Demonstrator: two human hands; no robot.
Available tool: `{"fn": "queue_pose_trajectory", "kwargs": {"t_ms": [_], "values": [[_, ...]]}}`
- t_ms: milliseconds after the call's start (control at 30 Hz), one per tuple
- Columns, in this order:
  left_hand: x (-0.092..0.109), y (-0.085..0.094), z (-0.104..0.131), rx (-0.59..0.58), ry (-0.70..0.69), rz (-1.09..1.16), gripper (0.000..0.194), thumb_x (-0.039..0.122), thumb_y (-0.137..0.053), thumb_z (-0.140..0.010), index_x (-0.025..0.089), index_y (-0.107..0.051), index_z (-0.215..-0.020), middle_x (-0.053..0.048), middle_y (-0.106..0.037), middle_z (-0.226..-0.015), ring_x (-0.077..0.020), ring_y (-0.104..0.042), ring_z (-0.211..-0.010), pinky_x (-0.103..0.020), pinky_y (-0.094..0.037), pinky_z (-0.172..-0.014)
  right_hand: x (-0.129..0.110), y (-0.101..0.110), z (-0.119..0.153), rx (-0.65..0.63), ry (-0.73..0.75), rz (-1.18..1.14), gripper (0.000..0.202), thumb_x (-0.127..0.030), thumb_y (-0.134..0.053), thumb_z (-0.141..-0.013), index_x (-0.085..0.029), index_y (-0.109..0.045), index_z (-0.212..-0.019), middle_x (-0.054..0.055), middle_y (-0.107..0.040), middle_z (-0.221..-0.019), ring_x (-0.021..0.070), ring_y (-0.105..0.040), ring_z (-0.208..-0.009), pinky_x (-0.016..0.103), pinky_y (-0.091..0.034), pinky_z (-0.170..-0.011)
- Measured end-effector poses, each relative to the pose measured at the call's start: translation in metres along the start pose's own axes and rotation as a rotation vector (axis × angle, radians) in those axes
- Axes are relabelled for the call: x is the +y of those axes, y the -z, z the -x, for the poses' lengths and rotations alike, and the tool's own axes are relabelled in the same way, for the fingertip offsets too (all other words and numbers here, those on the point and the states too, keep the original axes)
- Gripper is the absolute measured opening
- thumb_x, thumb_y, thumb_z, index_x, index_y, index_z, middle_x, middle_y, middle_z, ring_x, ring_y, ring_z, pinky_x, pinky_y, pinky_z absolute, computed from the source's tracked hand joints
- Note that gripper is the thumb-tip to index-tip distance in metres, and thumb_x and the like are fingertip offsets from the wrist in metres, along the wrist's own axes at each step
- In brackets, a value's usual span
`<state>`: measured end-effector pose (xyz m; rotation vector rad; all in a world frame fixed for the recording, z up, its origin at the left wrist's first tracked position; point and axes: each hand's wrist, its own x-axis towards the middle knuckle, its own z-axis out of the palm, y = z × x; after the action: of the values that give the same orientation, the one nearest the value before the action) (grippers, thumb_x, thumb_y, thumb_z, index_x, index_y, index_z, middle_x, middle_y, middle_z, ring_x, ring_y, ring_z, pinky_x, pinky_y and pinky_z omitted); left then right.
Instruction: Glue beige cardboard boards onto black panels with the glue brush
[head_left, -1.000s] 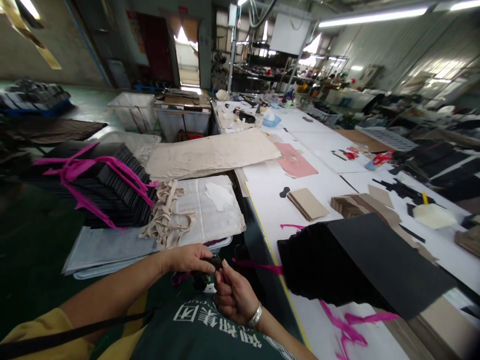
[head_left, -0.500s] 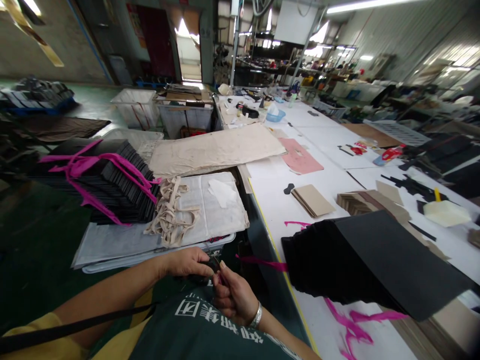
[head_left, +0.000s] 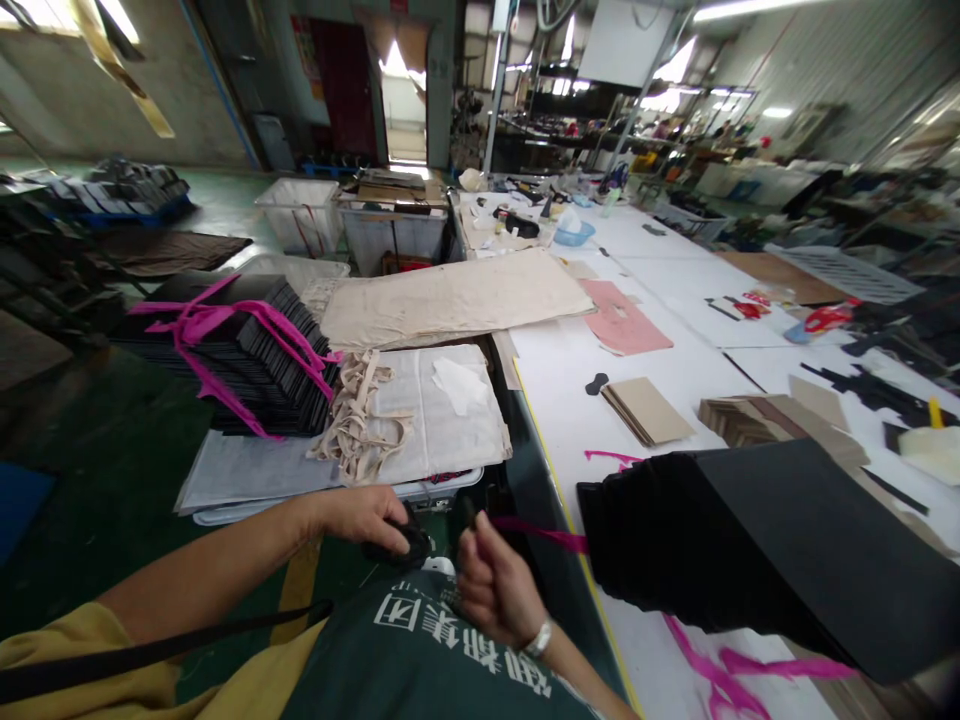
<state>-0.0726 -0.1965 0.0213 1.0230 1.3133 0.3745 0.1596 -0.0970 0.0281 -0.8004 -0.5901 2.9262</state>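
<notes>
My left hand (head_left: pixel 367 522), in front of the apron, is closed on a dark rounded object (head_left: pixel 411 545); its kind is unclear. To its right, my right hand (head_left: pixel 495 580) is a loose fist, its thumb and forefinger pinching a small dark piece (head_left: pixel 468 512). A gap separates the two hands. A pink fabric strip (head_left: pixel 551 535) runs from behind my right hand to the stack of black sheets (head_left: pixel 787 540) on the white table (head_left: pixel 540 410). Beyond my left hand lie a pale cloth stack (head_left: pixel 450 435) and tangled beige straps (head_left: pixel 364 430).
Black panels (head_left: pixel 277 340) tied with pink strips stand at the left. A long beige cloth stack (head_left: pixel 457 295) lies behind. Brown boards (head_left: pixel 652 410), a pink sheet (head_left: pixel 626 318) and a blue bowl (head_left: pixel 574 233) are on the table. White bins (head_left: pixel 300 212) stand farther back.
My hands, together before, have drawn apart: the left sits slightly left, the right has moved right with the dark piece. The whole view has shifted a little.
</notes>
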Motion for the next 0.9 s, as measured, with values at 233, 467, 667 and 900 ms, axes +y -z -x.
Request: {"fn": "queue_pose_trajectory", "kwargs": {"t_ms": [233,467,667,900], "values": [[-0.026,-0.001,0.008,0.247,0.032,0.135,0.035,0.045,-0.064,-0.064,0.014,-0.059,-0.078,0.005,-0.047,-0.051,-0.0051,-0.036,-0.038,-0.016,-0.024,-0.033,-0.008,0.008,0.001,-0.091,-0.105,0.137,0.045,-0.059,-0.045,-0.08,-0.015,-0.05,-0.074,-0.005,-0.049,-0.048,0.0,-0.016,-0.027,0.014,-0.006,-0.025],[-0.002,-0.017,-0.018,0.236,-0.132,0.266,0.043,0.045,-0.069,-0.061,0.011,-0.057,-0.085,0.004,-0.052,-0.059,-0.0043,-0.038,-0.04,-0.016,-0.027,-0.036,-0.006,-0.003,-0.012,-0.133,-0.401,0.241,0.047,-0.059,-0.033,-0.084,-0.016,-0.051,-0.077,-0.007,-0.041,-0.044,0.0014,-0.015,-0.028,0.013,-0.006,-0.027],[0.013,-0.026,-0.02,0.268,-0.204,0.318,0.055,0.039,-0.065,-0.07,0.02,-0.037,-0.114,-0.001,-0.061,-0.085,-0.0034,-0.044,-0.042,-0.015,-0.028,-0.037,-0.011,0.002,-0.007,-0.025,-0.069,0.245,0.044,-0.062,-0.045,-0.077,-0.019,-0.044,-0.075,-0.011,-0.033,-0.046,0.0008,-0.015,-0.031,0.014,-0.007,-0.029],[0.042,-0.032,-0.03,0.257,-0.295,0.289,0.051,0.043,-0.056,-0.078,0.022,-0.031,-0.117,0.007,-0.052,-0.067,-0.0028,-0.04,-0.04,-0.014,-0.026,-0.036,-0.03,0.008,-0.027,0.017,0.349,0.674,0.038,-0.032,-0.073,-0.062,-0.017,-0.053,-0.09,-0.011,-0.041,-0.051,0.0011,-0.028,-0.037,0.016,-0.019,-0.035]]}}
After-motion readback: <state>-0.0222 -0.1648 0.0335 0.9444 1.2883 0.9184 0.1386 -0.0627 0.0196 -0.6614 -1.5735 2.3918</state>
